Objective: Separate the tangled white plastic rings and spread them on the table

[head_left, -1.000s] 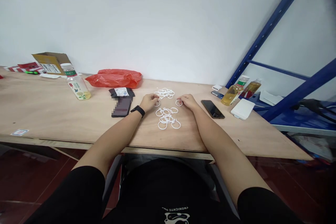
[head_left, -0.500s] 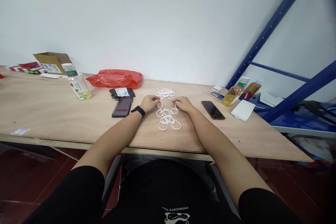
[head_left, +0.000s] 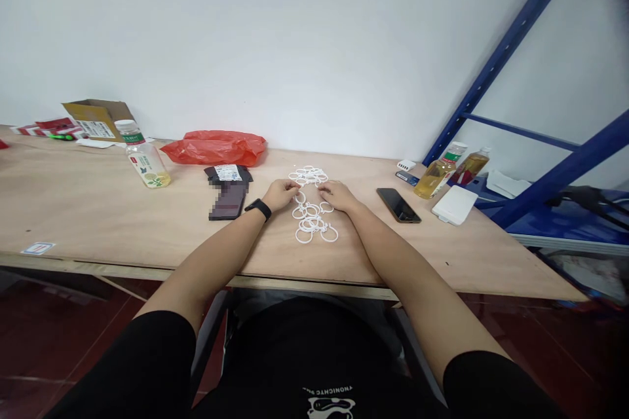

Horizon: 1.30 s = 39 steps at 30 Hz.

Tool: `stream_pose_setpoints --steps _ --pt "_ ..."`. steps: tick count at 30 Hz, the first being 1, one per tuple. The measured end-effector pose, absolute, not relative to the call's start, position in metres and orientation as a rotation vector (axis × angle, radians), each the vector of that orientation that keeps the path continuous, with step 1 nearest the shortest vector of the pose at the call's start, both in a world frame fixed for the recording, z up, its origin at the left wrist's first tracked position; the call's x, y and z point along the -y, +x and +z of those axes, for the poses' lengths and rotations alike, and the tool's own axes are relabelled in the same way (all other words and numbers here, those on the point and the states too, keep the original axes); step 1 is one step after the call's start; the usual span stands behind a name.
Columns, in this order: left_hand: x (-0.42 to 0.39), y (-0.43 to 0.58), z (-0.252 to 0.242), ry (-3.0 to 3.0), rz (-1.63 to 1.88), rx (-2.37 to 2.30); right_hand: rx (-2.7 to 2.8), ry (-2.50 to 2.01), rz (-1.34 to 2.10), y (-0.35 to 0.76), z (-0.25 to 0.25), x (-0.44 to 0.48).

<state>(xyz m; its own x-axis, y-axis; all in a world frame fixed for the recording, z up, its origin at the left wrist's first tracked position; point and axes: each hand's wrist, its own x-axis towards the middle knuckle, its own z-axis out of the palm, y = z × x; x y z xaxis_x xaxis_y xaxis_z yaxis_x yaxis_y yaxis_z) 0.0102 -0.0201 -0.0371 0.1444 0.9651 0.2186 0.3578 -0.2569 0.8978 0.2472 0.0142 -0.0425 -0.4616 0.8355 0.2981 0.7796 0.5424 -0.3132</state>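
A white plastic ring is pinched by the left hand; by the right hand, near the far ring cluster, what is held cannot be told.

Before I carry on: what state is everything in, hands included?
Left hand, pinching a white ring
Right hand, fingertips together, grip unclear
Near rings, overlapping
Far rings, heaped
Left bottle, capped, mostly empty
Front right bottle, capped, holding amber liquid
Phone, screen dark
Red bag, crumpled
Cardboard box, top open
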Motion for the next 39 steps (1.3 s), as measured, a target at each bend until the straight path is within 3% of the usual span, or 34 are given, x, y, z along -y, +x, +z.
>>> stream_pose_setpoints --steps 16,32,39 --pt "0.024 0.011 -0.034 1.716 1.066 -1.291 2.298 -1.522 0.042 0.256 -0.036 -0.012" --pt "0.021 0.011 -0.035 1.695 1.087 -1.293 2.279 -1.389 0.196 0.26 -0.035 -0.01" --pt "0.019 0.01 -0.038 1.67 1.087 -1.271 2.002 -1.378 0.401 0.264 -0.039 -0.013"
